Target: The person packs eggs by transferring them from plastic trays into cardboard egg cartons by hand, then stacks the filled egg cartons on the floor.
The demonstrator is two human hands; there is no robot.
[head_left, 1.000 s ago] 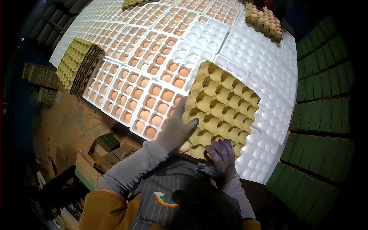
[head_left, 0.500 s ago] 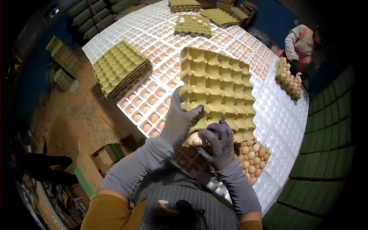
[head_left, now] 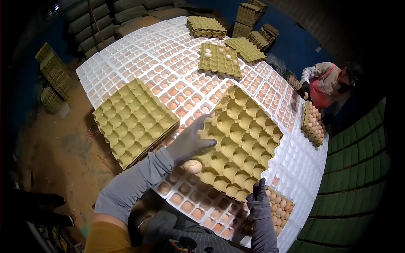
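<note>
A yellowish pulp egg tray [head_left: 242, 143] is tilted in front of me above white plastic trays with eggs. My left hand [head_left: 190, 141], in a grey glove, grips its left edge, thumb over the cells and forefinger stretched along the side. One pale egg [head_left: 193, 166] sits at the tray's lower left corner, just under that hand; a dark line shows on its shell. At the near right corner my right hand [head_left: 258, 194] pinches the tray's rim, its fingers partly hidden. The other visible cells of this tray hold no eggs.
A stack of pulp trays [head_left: 135, 120] stands to the left. A tray with a few eggs [head_left: 219, 61] lies farther back. Filled egg trays [head_left: 312, 124] [head_left: 278, 211] are at the right. A co-worker [head_left: 327, 84] stands at the far right, holding an egg.
My right hand has moved from the egg to the tray's near right corner. The tray has turned and tilted. My view has shifted, and the co-worker's arm reaches over the table.
</note>
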